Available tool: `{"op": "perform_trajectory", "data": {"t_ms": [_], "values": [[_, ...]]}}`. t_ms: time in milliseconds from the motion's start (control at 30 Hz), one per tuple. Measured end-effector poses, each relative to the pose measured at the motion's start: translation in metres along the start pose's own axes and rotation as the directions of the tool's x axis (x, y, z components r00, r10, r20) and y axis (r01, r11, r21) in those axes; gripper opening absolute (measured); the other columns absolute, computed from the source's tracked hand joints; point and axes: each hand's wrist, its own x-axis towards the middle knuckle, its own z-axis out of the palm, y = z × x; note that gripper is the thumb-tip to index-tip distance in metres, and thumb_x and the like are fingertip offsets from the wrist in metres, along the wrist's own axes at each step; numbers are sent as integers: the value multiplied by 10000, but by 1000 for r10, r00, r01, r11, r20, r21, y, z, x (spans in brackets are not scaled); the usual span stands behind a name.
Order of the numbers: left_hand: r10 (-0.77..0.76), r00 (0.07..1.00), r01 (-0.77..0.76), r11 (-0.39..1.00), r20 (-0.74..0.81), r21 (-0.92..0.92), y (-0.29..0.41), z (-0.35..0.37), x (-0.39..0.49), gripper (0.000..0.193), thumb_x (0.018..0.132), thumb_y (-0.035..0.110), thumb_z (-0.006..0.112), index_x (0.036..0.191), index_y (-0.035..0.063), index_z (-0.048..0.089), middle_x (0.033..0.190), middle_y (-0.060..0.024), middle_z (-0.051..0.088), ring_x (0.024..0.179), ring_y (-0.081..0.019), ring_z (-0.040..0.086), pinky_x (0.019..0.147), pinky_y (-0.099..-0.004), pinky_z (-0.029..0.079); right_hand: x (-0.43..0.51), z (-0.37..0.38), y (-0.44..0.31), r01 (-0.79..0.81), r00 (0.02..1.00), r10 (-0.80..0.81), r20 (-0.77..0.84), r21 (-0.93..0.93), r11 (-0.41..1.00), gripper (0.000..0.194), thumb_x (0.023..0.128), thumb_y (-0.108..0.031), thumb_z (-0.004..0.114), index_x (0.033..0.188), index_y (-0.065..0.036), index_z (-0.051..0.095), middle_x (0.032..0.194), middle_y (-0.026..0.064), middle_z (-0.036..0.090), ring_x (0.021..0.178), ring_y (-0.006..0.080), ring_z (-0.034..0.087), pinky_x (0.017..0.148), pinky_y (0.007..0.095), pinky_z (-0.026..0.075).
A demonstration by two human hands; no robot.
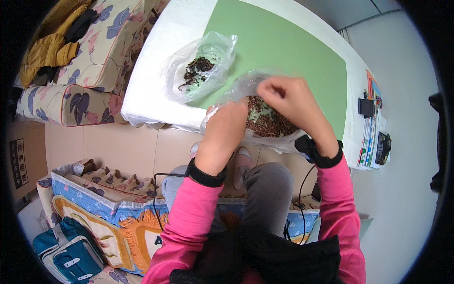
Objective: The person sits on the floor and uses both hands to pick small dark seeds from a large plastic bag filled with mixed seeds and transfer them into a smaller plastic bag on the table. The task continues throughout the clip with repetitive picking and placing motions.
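A clear plastic bag (pixel 237 88) lies at the near edge of the table, its mouth spread wide. Inside are many small reddish-brown dried pieces (pixel 269 124), like peppercorn husks. My left hand (pixel 227 120) grips the bag's left rim, fingers curled. Above the pieces is my right hand (pixel 285 96), thumb and fingertips pinched together; whether something small is between them cannot be told. Farther back on the left, a second clear bag (pixel 223 74) holds a smaller heap of dark seed-like bits (pixel 198 69). Neither hand touches that one.
Both bags rest on a green mat (pixel 283 39) over a white-covered table (pixel 149 85). A floral sofa (pixel 94 78) with clothes stands left. Papers and a black holder (pixel 366 107) are at the table's right edge. Black cables (pixel 155 191) hang from both wrist straps.
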Motion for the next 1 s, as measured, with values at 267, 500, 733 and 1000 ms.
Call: {"op": "perform_trajectory", "data": {"t_ms": [267, 500, 733, 1000], "values": [[-69, 992, 73, 997, 109, -36, 13, -3, 7, 347, 869, 29, 549, 1199, 54, 653, 779, -225, 688, 739, -394, 698, 652, -487, 566, -42, 57, 64, -16, 997, 13, -76, -38, 999, 111, 862, -132, 671, 860, -22, 688, 801, 168, 686, 739, 361, 663, 670, 439, 528], [-73, 987, 83, 994, 140, -65, 10, 0, 12, 362, 866, 21, 537, 1210, 54, 646, 810, -236, 686, 780, -412, 687, 700, -498, 558, -46, 75, 76, 50, 992, -62, -113, -105, 993, 91, 862, -106, 667, 863, -14, 667, 825, 165, 675, 759, 372, 655, 669, 440, 525], [-83, 986, 93, 994, 142, -64, 11, -3, 9, 366, 872, 13, 519, 1212, 44, 652, 836, -243, 687, 805, -414, 685, 726, -502, 551, -48, 73, 76, 66, 981, -94, -168, -165, 984, 95, 863, -120, 666, 864, -25, 663, 850, 154, 679, 785, 370, 657, 678, 449, 528], [-55, 993, 63, 995, 100, -81, 6, -1, 7, 359, 875, 2, 512, 1202, 33, 658, 857, -248, 687, 827, -408, 685, 739, -501, 546, -42, 78, 73, 100, 990, -119, -78, -207, 973, 125, 888, -141, 632, 848, -24, 654, 839, 164, 672, 773, 370, 662, 657, 462, 535]]}}
